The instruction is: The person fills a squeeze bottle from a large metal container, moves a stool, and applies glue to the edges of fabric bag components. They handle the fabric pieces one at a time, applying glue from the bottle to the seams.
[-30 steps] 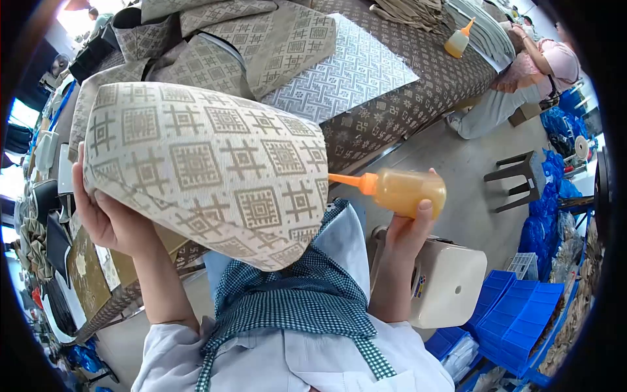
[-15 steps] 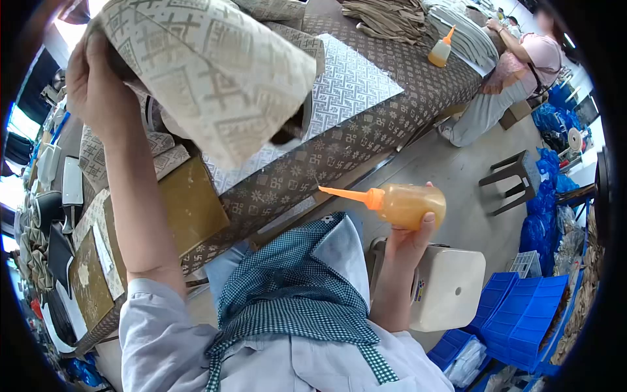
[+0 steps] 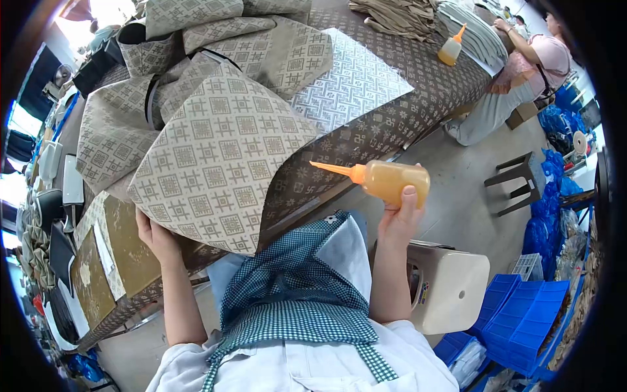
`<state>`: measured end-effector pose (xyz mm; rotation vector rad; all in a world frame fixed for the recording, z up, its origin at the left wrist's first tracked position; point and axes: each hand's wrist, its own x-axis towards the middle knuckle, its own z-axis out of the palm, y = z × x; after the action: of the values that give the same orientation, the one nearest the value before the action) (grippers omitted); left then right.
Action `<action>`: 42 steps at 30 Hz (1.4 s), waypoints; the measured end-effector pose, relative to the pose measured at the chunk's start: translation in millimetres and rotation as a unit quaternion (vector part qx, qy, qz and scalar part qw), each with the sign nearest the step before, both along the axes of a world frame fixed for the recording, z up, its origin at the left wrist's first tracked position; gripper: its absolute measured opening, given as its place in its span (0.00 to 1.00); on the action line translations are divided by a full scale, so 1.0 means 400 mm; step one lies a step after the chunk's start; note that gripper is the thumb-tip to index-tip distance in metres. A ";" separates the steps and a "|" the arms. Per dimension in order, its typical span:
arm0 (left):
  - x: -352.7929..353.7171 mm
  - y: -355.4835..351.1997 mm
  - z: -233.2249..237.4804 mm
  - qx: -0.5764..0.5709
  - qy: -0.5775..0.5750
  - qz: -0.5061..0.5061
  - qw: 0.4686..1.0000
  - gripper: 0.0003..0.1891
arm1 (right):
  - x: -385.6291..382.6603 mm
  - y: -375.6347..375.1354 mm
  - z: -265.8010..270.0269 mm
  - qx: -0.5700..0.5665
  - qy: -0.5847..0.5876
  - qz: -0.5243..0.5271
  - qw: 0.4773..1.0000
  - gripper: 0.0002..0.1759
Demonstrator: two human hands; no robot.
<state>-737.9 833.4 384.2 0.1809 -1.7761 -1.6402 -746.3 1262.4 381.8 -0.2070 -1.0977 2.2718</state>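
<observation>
1. Nearby, the left hand grips the lower edge of the patterned piece from beneath, propping it tilted on the tabletop.
2. Right of the patterned piece, the right hand clasps a glue bottle sideways, with the nozzle aimed at the piece; amber liquid fills it.
3. Beyond the patterned piece, a second bottle stands on the tabletop.

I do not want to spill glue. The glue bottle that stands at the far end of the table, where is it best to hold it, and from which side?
Probably around the round body of the spare bottle, under the orange nozzle, coming from its bare near side. It stands upright, and folded cloth lies close behind it. The right hand holds its own bottle likewise.
</observation>
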 end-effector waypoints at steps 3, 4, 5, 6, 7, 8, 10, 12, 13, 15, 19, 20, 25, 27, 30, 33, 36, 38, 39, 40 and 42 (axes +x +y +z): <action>0.022 -0.020 0.017 0.055 -0.021 -0.082 0.995 0.27 | -0.037 -0.023 -0.006 0.020 -0.026 -0.017 0.999 0.32; 0.022 -0.013 0.038 0.071 0.002 -0.126 0.990 0.28 | -0.048 -0.026 -0.009 0.026 -0.034 -0.025 0.999 0.32; 0.016 0.018 0.049 0.036 0.053 -0.090 0.994 0.32 | -0.056 -0.025 -0.011 0.028 -0.045 -0.018 0.998 0.32; 0.010 0.015 0.051 -0.010 0.049 -0.077 0.996 0.32 | -0.067 -0.028 -0.010 0.031 -0.044 -0.024 0.998 0.32; 0.006 0.007 0.050 -0.055 0.045 -0.064 0.995 0.32 | -0.079 -0.034 -0.008 0.034 -0.044 -0.031 0.998 0.33; 0.002 0.002 0.051 -0.101 0.040 -0.051 0.993 0.32 | -0.089 -0.037 -0.007 0.037 -0.044 -0.037 0.998 0.33; -0.014 0.038 0.087 -0.067 0.006 0.004 0.998 0.27 | -0.108 -0.038 -0.010 0.055 -0.038 -0.055 0.996 0.33; -0.029 0.044 0.111 -0.065 -0.025 0.034 0.997 0.24 | -0.124 -0.039 -0.011 0.081 -0.034 -0.071 0.994 0.33; -0.038 0.061 0.126 -0.076 -0.012 0.040 0.996 0.21 | -0.129 -0.039 -0.011 0.099 -0.033 -0.078 0.991 0.33; -0.047 0.059 0.142 -0.052 -0.019 0.032 0.998 0.20 | -0.137 -0.040 -0.015 0.120 -0.037 -0.085 0.988 0.33; -0.065 0.036 0.153 -0.016 -0.020 0.019 0.999 0.18 | -0.146 -0.038 -0.038 0.132 -0.047 -0.079 0.987 0.32; -0.070 0.035 0.158 -0.013 -0.020 0.013 1.000 0.18 | -0.146 -0.039 -0.042 0.135 -0.049 -0.077 0.987 0.32; -0.084 0.026 0.157 0.015 -0.011 0.016 1.000 0.16 | -0.136 -0.059 -0.046 0.130 -0.076 -0.051 0.987 0.31; -0.086 0.037 0.161 0.020 -0.010 0.023 0.999 0.16 | -0.136 -0.061 -0.048 0.125 -0.082 -0.043 0.988 0.31; -0.083 0.023 0.147 0.037 -0.002 0.008 0.999 0.16 | -0.132 -0.068 -0.046 0.112 -0.088 -0.023 0.990 0.31; -0.082 0.025 0.144 0.033 -0.007 0.009 0.999 0.16 | -0.126 -0.075 -0.042 0.098 -0.089 -0.002 0.991 0.32; -0.081 0.030 0.140 0.045 -0.008 0.023 0.999 0.17 | -0.122 -0.081 -0.049 0.095 -0.098 0.017 0.991 0.33; -0.078 0.025 0.131 0.053 -0.011 0.023 0.998 0.17 | -0.117 -0.091 -0.048 0.089 -0.103 0.031 0.990 0.33; -0.077 0.022 0.125 0.059 -0.013 0.021 0.998 0.18 | -0.115 -0.096 -0.049 0.091 -0.105 0.035 0.990 0.34; -0.076 0.020 0.122 0.065 -0.015 0.018 0.998 0.18 | -0.113 -0.101 -0.050 0.093 -0.107 0.039 0.989 0.34; -0.076 0.029 0.123 0.067 -0.017 0.028 0.997 0.18 | -0.109 -0.112 -0.051 0.092 -0.110 0.051 0.988 0.34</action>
<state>-768.3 844.9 433.4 0.3184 -1.6701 -1.7258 -790.1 1217.6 361.5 -0.3406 -1.4553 2.2585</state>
